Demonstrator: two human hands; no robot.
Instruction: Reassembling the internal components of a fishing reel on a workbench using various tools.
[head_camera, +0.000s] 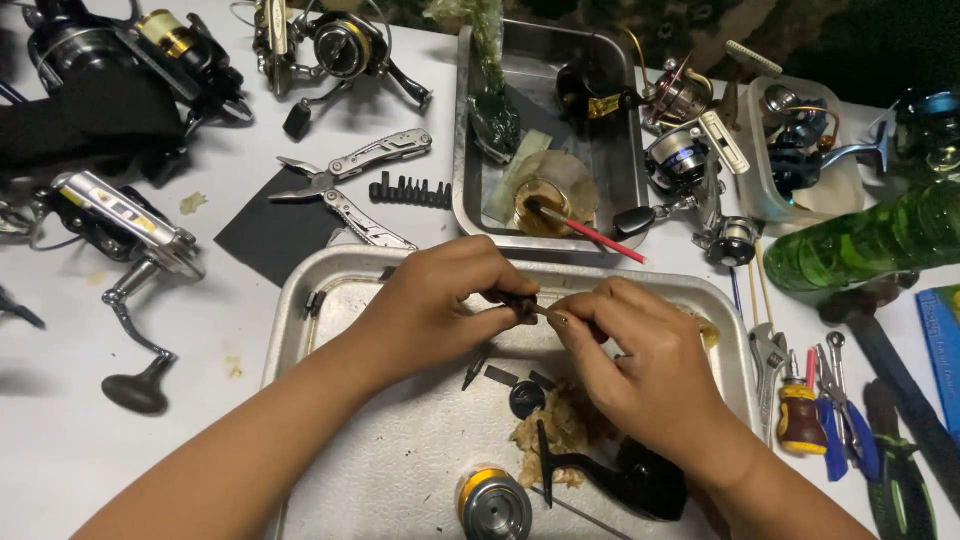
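**Steadying a small reel part over the tray**

Working close above the near metal tray (300, 330), with spool (494, 505) and black reel body (640, 480) lying nearest. Pinching a small dark shaft-like part (522, 303) in the left hand (430, 305), fingers pressed around it. Meeting it with the right hand (640, 360), fingertips pinching its pale tip. Better keeping both hands low so dropped bits land in the tray. Beyond, multi-tool pliers (350, 180) and second tray (465, 150) lying on the tabletop (230, 300).

We see fishing-reel repair bench, workshop kind: white table (230, 330) crowded with spinning reels (110, 225), folding pliers (350, 175), screwdrivers (800, 415), metal trays (470, 130), loose reel parts.
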